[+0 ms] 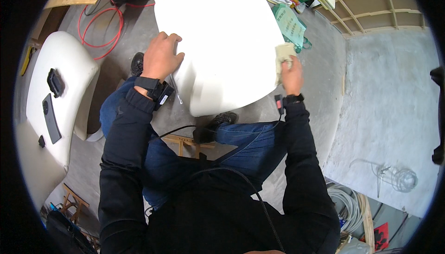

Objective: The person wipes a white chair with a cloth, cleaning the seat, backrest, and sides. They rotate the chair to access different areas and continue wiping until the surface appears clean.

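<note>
A white upholstered chair (222, 45) stands in front of me, its seat toward me and its backrest at the top of the view. My left hand (162, 56) lies at the left edge of the seat, fingers slightly bent; whether it grips the edge cannot be told. Below that hand a thin metal rod (176, 89) shows beside the seat. At the seat's right edge my right hand (292, 75) holds a folded beige cloth (285, 50) against the side. The fingertips of the right hand are partly hidden by the cloth.
Another white chair (55, 52) at the left bears a smartphone (52, 118) and a black device (55, 82). A red hose (121, 21) lies coiled on the floor. A green bag (290, 26) lies right of the seat. Wooden frames (379, 7) and coiled tubing (347, 205) are farther right.
</note>
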Available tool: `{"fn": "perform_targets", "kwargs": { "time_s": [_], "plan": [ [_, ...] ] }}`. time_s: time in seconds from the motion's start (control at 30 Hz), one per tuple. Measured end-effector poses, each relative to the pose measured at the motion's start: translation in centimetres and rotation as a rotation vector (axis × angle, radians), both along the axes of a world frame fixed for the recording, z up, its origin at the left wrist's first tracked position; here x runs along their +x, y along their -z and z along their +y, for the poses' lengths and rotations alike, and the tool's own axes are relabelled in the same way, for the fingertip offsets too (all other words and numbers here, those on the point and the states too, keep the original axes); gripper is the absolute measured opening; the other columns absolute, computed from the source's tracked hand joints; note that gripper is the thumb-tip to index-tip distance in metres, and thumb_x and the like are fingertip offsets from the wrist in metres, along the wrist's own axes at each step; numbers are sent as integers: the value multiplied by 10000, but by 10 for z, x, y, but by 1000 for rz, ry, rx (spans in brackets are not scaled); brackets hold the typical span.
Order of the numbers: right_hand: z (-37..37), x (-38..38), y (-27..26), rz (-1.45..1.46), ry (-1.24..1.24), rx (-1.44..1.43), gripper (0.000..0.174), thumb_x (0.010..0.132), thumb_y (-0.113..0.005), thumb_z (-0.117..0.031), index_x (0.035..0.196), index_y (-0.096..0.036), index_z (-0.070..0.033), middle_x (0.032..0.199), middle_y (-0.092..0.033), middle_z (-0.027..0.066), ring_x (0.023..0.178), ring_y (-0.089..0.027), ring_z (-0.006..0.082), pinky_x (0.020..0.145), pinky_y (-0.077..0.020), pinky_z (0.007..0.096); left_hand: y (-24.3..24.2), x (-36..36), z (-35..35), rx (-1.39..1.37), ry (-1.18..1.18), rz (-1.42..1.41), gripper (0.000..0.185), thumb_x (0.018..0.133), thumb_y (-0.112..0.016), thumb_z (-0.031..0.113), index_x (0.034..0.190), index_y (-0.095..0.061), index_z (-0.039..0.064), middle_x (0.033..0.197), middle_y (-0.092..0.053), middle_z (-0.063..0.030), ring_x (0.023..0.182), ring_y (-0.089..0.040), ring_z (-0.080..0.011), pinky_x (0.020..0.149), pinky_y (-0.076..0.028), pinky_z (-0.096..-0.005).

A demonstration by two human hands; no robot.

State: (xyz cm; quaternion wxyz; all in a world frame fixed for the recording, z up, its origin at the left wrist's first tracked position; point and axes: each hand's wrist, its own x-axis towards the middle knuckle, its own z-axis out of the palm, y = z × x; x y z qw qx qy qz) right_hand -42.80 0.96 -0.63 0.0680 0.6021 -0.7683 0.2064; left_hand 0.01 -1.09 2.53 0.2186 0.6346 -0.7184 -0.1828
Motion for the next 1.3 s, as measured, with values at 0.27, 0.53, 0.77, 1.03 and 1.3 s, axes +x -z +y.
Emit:
{"fn": "perform_targets", "kwargs": {
  "time_s": [0.27, 0.53, 0.77, 1.03, 1.3],
  "plan": [
    [6, -12, 34, -316, 270, -140, 459, 964, -574, -326, 1307, -587, -22, 1185, -637, 287, 1107, -598, 479, 965, -469, 520, 2, -2, -1, 9, -10, -28, 402, 793, -788, 172, 1169, -669, 96, 1084, -618, -135, 1077, -616, -345, 891, -532, -439],
    [104, 126, 28, -322, 98, -113, 441, 946, -609, -212, 1321, -556, 13, 1184, -561, 245, 1097, -588, 428, 929, -497, 486, 7, -2, -2, 25, -9, -22, 420, 796, -780, 181, 1190, -661, 101, 1104, -616, -148, 1097, -604, -357, 920, -521, -443],
    [156, 254, 10, -311, -504, 124, 464, 778, -756, -138, 1223, -634, -180, 1097, -532, 105, 1044, -596, 327, 770, -550, 423, 6, -2, -2, 1, 5, -28, 397, 793, -777, 183, 1164, -676, 83, 1106, -622, -160, 1117, -600, -368, 933, -527, -449],
    [144, 249, -9, -185, -746, 215, 483, 778, -778, -189, 1235, -622, -167, 1061, -494, 77, 973, -586, 276, 725, -549, 387, 5, 1, -2, -26, 9, -11, 406, 791, -783, 208, 1176, -683, 121, 1061, -627, -142, 1052, -609, -355, 900, -516, -445],
    [75, 118, -20, -103, -237, 86, 382, 864, -683, -137, 1242, -631, -116, 1084, -619, 142, 992, -645, 372, 805, -532, 453, -1, 3, 3, 42, 24, 17, 402, 810, -785, 192, 1188, -689, 93, 1108, -630, -164, 1099, -602, -367, 937, -524, -444]
  ]
}}
